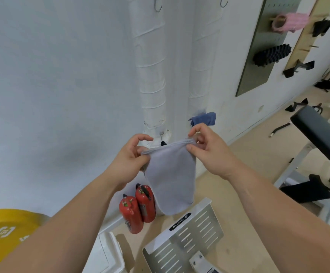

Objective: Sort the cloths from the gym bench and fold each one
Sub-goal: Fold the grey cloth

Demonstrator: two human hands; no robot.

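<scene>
Pinching grey cloth (171, 178) by top corners: left grip (129, 162) at nine o'clock, right grip (209, 152) at three, both closed on it.

Cloth (171, 178) hides part of wall pipe base and top of right extinguisher (146, 203). Left hand (129, 160) covers cloth's left corner. Yellow plate (4, 233) cut by left edge. Bench (321, 133) cut by right edge. Wall-rack items blurred.

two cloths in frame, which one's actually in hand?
The pale grey cloth, pinched at its top corners by the left hand and right hand, hanging free. The blue cloth sits apart by the wall behind, untouched.
</scene>
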